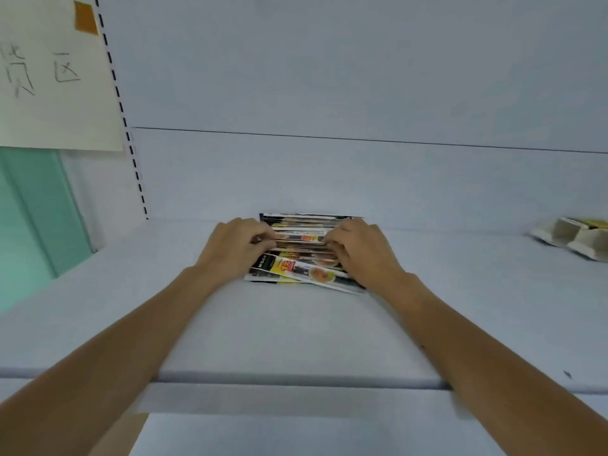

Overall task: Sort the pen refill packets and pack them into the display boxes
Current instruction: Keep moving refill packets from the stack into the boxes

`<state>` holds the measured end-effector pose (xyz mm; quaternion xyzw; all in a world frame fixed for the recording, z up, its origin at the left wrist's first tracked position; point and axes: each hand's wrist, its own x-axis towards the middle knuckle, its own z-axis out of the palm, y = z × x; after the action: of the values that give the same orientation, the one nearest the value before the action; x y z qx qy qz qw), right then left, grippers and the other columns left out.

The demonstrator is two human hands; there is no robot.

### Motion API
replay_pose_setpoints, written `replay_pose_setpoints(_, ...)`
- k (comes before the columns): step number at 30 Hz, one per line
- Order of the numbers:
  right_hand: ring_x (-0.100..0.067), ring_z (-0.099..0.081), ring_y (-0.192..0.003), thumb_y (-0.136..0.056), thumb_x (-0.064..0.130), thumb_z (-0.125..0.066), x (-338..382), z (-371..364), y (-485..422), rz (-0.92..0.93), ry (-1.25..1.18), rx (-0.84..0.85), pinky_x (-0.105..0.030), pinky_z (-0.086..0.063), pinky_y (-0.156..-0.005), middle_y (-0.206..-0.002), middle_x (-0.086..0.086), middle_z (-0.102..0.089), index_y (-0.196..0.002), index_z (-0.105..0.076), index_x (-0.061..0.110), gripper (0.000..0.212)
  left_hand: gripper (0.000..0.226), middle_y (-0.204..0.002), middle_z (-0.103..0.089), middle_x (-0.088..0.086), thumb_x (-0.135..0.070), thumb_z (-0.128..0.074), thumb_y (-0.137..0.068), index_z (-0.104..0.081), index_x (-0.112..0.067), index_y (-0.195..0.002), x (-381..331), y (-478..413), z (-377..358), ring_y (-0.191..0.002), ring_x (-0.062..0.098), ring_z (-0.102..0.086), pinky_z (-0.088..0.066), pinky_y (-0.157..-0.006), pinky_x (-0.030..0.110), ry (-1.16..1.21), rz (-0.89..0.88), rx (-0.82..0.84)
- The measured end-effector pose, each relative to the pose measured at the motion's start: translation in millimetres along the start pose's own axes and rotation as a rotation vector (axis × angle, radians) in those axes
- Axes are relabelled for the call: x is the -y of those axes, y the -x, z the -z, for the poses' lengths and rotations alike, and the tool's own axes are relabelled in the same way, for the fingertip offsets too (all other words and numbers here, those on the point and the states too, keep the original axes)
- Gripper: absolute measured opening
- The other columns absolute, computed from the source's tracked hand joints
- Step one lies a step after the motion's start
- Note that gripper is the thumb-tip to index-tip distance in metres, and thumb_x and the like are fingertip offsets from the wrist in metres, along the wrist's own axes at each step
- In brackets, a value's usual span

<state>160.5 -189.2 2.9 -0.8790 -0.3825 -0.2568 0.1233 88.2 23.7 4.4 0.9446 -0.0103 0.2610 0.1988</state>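
A loose pile of pen refill packets, printed black, yellow and white, lies on the white shelf near its back wall. My left hand holds the pile's left end with curled fingers. My right hand holds the right end the same way. The fingertips of both hands dig in among the packets in the middle of the pile. A display box, pale cardboard with compartments and something yellow inside, lies at the far right of the shelf.
The shelf's back panel rises right behind the pile. A slotted upright runs along the left. A paper sign with handwritten characters hangs at top left above a green panel.
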Motion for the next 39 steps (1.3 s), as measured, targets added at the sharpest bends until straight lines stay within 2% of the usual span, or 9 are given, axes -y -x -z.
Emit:
replay_pose_setpoints(3, -0.029, -0.058, -0.074, -0.076, -0.003, -0.064, 3, 2, 2, 0.033, 0.042, -0.177, -0.036, -0.044, -0.069, -0.084, -0.008, -0.062, -0.081, -0.065, 0.008, 0.013, 0.017, -0.09, -0.07, -0.001, -0.026, -0.056, -0.092, -0.07, -0.016, -0.095, -2, 1, 4, -0.085, 0.019, -0.06, -0.042, -0.078, 0.032, 0.014, -0.095, -0.108)
replay_pose_setpoints(6, -0.031, -0.055, -0.058, -0.08, -0.003, -0.055, 4, 3, 8, 0.025, -0.02, -0.183, -0.031, -0.042, -0.053, -0.076, -0.01, -0.061, -0.085, -0.059, 0.004, 0.01, 0.017, -0.094, -0.067, -0.008, -0.027, -0.054, -0.092, -0.067, -0.019, -0.1, -8, 7, 6, -0.089, 0.014, -0.06, -0.044, -0.079, 0.029, 0.136, -0.064, -0.174)
replay_pose_setpoints(11, -0.029, -0.056, -0.074, -0.097, 0.013, -0.04, -1, 6, 12, -0.052, -0.129, -0.137, -0.038, -0.046, -0.064, -0.09, -0.005, -0.062, -0.1, -0.055, 0.009, 0.016, 0.041, -0.112, -0.056, -0.016, -0.035, -0.067, -0.081, -0.052, -0.031, -0.119, -9, 10, 5, -0.092, -0.003, -0.05, -0.039, -0.077, 0.015, 0.209, -0.037, 0.033)
replay_pose_setpoints(18, -0.001, -0.05, -0.081, -0.08, 0.07, -0.042, 6, 15, 14, -0.059, -0.223, -0.06, -0.004, -0.03, -0.065, -0.103, 0.021, -0.054, -0.112, -0.056, 0.025, 0.057, 0.045, -0.089, -0.064, -0.012, 0.007, -0.061, -0.077, -0.058, -0.034, -0.094, -8, 14, 10, -0.069, -0.005, -0.054, -0.044, -0.061, 0.008, 0.297, 0.01, -0.09)
replay_pose_setpoints(24, -0.009, -0.047, -0.059, -0.08, 0.069, -0.031, 10, 15, 15, -0.114, -0.154, -0.171, -0.011, -0.027, -0.051, -0.071, 0.014, -0.052, -0.087, -0.057, 0.02, 0.055, 0.029, -0.078, -0.069, -0.003, -0.007, -0.059, -0.086, -0.056, -0.035, -0.092, -15, 14, 13, -0.069, 0.016, -0.063, -0.05, -0.064, 0.034, 0.444, 0.074, -0.157)
replay_pose_setpoints(28, -0.016, -0.052, -0.061, -0.091, 0.056, -0.038, 10, 15, 14, -0.221, -0.113, -0.169, -0.016, -0.03, -0.051, -0.067, 0.008, -0.058, -0.081, -0.054, 0.018, 0.042, 0.029, -0.086, -0.07, -0.008, -0.018, -0.067, -0.082, -0.054, -0.03, -0.105, -23, 18, 17, -0.076, 0.002, -0.067, -0.049, -0.058, 0.012, 0.692, 0.115, -0.08)
replay_pose_setpoints(32, -0.017, -0.053, -0.059, -0.091, 0.051, -0.036, 7, 18, 18, -0.315, -0.13, -0.292, -0.024, -0.036, -0.051, -0.067, 0.008, -0.056, -0.082, -0.049, 0.016, 0.038, 0.063, -0.096, -0.067, -0.013, -0.023, -0.077, -0.07, -0.044, -0.037, -0.121, -19, 22, 16, -0.082, 0.001, -0.067, -0.052, -0.069, 0.013, 0.737, 0.17, 0.067)
replay_pose_setpoints(36, -0.018, -0.054, -0.058, -0.089, 0.053, -0.034, 2, 24, 17, -0.384, -0.144, -0.34, -0.03, -0.039, -0.053, -0.067, 0.004, -0.057, -0.082, -0.044, 0.016, 0.04, 0.038, -0.079, -0.071, -0.017, -0.023, -0.069, -0.081, -0.053, -0.032, -0.114, -19, 18, 16, -0.076, -0.003, -0.064, -0.045, -0.066, 0.007, 0.612, 0.133, -0.094)
replay_pose_setpoints(39, -0.015, -0.052, -0.056, -0.09, 0.051, -0.041, 1, 21, 18, -0.345, -0.123, -0.3, -0.027, -0.037, -0.05, -0.065, 0.008, -0.054, -0.081, -0.046, 0.017, 0.035, 0.027, -0.088, -0.07, -0.014, -0.032, -0.064, -0.082, -0.054, -0.033, -0.107, -21, 17, 17, -0.081, -0.003, -0.065, -0.044, -0.066, 0.007, 0.678, 0.184, 0.006)
